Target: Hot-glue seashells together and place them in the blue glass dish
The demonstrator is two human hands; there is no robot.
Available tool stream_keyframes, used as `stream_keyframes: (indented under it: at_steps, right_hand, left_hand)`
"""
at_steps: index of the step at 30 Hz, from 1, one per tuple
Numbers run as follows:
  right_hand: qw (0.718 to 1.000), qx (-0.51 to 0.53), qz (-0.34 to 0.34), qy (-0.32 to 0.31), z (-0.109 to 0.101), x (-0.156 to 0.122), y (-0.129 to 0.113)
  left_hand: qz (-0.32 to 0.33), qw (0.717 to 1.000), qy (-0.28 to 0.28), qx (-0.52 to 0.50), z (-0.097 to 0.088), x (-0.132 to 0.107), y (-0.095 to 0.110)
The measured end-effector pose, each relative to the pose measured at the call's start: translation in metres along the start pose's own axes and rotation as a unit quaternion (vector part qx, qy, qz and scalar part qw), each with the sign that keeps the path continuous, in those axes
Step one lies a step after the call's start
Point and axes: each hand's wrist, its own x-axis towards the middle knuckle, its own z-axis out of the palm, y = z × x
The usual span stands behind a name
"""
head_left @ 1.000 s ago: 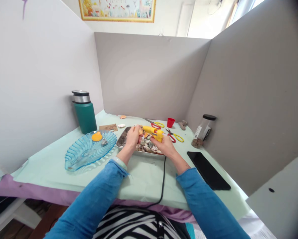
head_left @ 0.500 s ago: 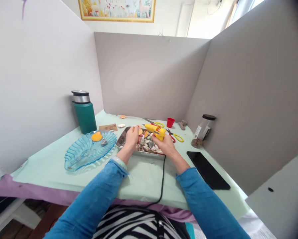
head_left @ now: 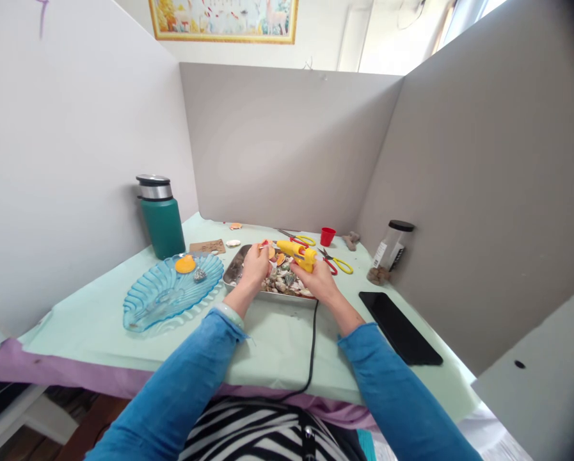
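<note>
My right hand [head_left: 316,279] is wrapped round a yellow glue gun [head_left: 297,253], whose nozzle points left towards my other hand. My left hand [head_left: 255,267] is closed, with a small shell [head_left: 271,253], pale orange, at its fingertips; the fingers partly cover it. A reddish bit also shows at those fingertips, too small to make out. Both hands are over a metal tray [head_left: 287,297] full of mixed seashells [head_left: 283,282]. From the glue gun side a black cord [head_left: 313,346] runs down over the table's front edge.
Left of the tray lies a blue shell-shaped dish [head_left: 157,298] holding an orange shell [head_left: 185,264]; a green bottle [head_left: 162,224] stands behind. Scissors [head_left: 337,262] and a red cup [head_left: 327,236] are at the back right. A black phone [head_left: 399,328] and leaning jar [head_left: 390,253] lie right. Grey panels enclose the table.
My left fingers have turned slightly, and the reddish bit at their tips shows more. The glue gun has shifted very slightly. Everything else stays in place.
</note>
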Motion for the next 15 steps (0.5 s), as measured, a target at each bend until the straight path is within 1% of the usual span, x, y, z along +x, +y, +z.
stream_keyframes:
  at_steps: [4, 8, 15]
  right_hand:
    - [1.000, -0.008, 0.001, 0.000, 0.0003, -0.0002, -0.0008]
    - [1.000, -0.015, 0.015, 0.000, 0.0001, -0.0009, -0.0035]
    - [1.000, -0.008, 0.007, -0.007, 0.0002, -0.0014, -0.0060]
  left_hand:
    - [0.014, 1.000, 0.002, 0.008, -0.0006, 0.0018, -0.0034]
    - [0.016, 1.000, 0.002, -0.003, -0.0003, -0.0010, 0.0009]
    - [0.012, 1.000, -0.002, -0.003, 0.0001, -0.0032, 0.0048]
